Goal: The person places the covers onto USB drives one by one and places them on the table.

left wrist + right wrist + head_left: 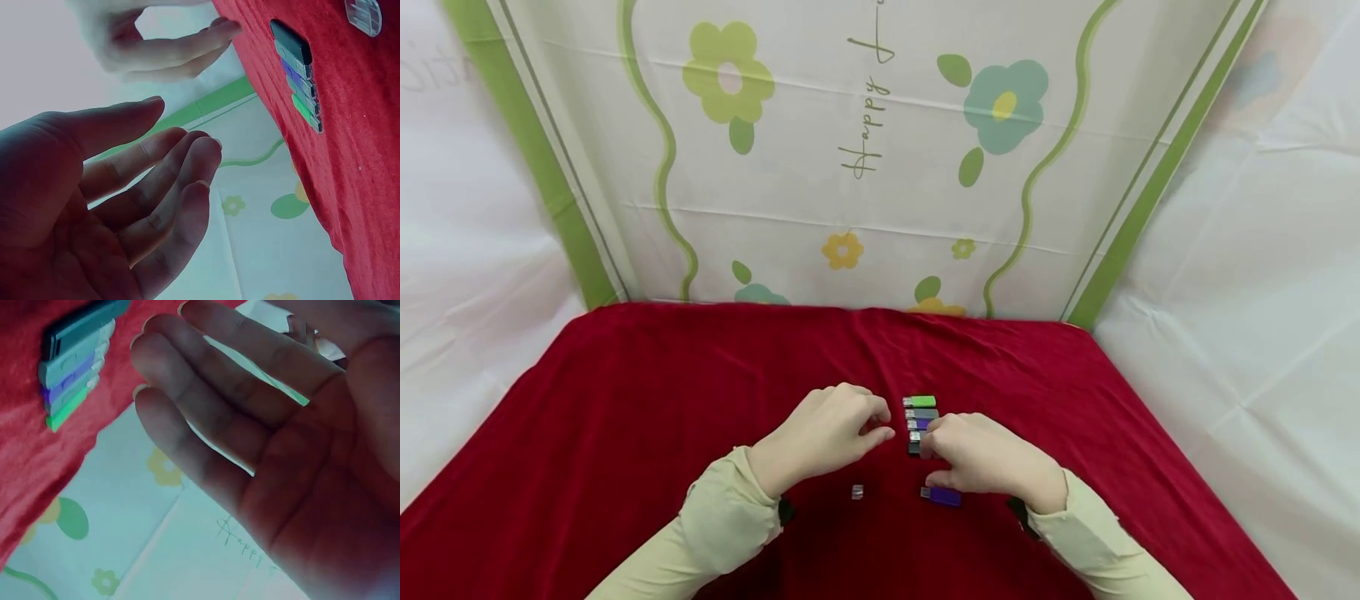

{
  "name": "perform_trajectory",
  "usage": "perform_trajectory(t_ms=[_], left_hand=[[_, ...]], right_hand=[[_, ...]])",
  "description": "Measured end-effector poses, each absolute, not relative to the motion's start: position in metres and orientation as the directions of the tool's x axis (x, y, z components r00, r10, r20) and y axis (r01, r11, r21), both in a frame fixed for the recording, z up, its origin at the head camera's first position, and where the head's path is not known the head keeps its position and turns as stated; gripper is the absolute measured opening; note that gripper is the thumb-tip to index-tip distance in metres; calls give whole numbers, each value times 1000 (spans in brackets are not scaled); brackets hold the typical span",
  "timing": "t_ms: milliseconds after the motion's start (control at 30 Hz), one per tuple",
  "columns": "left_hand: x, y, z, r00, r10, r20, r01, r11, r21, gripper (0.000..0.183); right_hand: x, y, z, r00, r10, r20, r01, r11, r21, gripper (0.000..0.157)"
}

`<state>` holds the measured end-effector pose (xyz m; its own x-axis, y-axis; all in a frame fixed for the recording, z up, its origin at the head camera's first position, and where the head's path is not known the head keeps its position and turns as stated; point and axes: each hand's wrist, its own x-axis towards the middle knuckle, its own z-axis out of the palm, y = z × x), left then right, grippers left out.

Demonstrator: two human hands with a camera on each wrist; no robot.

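Note:
My left hand [831, 429] hovers above the cloth with loosely bent fingers and nothing in them. To its right, my right hand [977, 454] hangs over the near end of a row of USB flash drives; its palm is bare in the right wrist view. The row runs from a green USB flash drive [923, 402] at the far end, through grey and purple ones, to a black USB flash drive [290, 40]. A separate purple USB flash drive [944, 497] lies just below my right thumb. A small clear cap [857, 492] lies nearer me, left of that drive.
A red velvet cloth [647, 417] covers the table. Behind it hangs a white curtain [910, 192] printed with flowers, and white fabric walls stand at the left and right.

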<state>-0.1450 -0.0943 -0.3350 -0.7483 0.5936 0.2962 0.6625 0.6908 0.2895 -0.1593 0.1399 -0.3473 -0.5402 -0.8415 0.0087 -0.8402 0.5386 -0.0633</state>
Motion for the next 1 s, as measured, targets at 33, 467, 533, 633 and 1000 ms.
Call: perform_trajectory(t_ms=[33, 467, 533, 633, 1000], left_hand=[[-145, -94, -335, -749, 594, 294, 662, 691, 291, 11], [-146, -93, -340, -748, 605, 273, 664, 689, 291, 10], [-146, -93, -340, -748, 606, 271, 664, 688, 293, 10], [-147, -93, -340, -749, 605, 270, 663, 688, 295, 9], [-147, -93, -341, -751, 604, 265, 660, 690, 298, 8]], right_hand=[[-159, 140, -348, -546, -838, -17, -834, 545, -87, 19], [-163, 141, -367, -570, -802, -182, -769, 598, -225, 31], [-164, 140, -367, -566, -803, -186, -772, 596, -220, 32], [-164, 139, -367, -567, -801, -193, -771, 598, -217, 33], [-165, 137, -370, -558, -801, -216, -771, 597, -221, 30]])
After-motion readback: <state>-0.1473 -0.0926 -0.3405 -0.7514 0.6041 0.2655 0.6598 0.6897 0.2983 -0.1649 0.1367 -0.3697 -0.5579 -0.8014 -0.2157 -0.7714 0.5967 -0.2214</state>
